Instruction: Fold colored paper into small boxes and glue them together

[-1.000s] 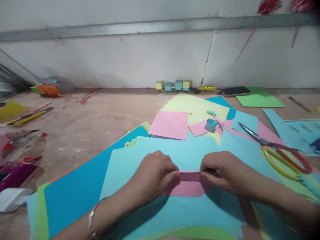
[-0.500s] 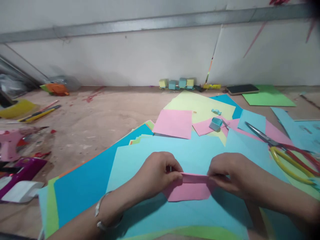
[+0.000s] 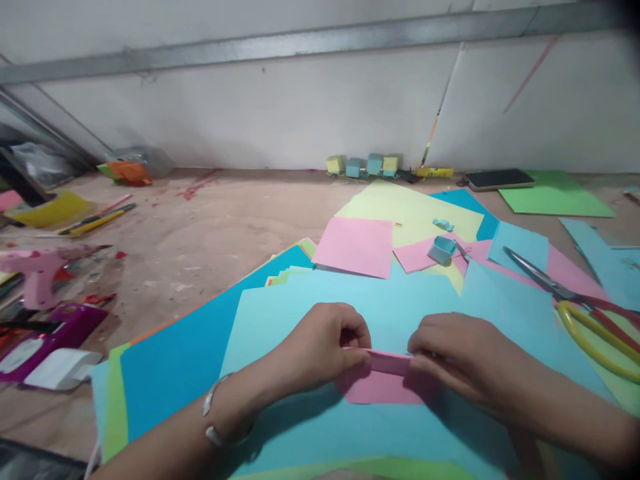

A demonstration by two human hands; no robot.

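Observation:
Between my hands is a piece of pink paper with a narrow strip folded up along its far edge. My left hand pinches the left end of that fold between thumb and fingers. At the right end, my right hand grips the same fold, its fingertips partly hiding the paper. Beneath lies a light blue sheet on a stack of coloured paper. Beyond the hands are a flat pink sheet and a small folded blue paper box.
Scissors with yellow and red handles lie open at the right. A phone rests on green paper at the back. Small paper cubes stand by the wall. At the left are a pink glue gun and a yellow tape roll.
My right hand has moved slightly left along the fold, closer to my left hand. The folded strip now stands up more. The whole view has shifted a little.

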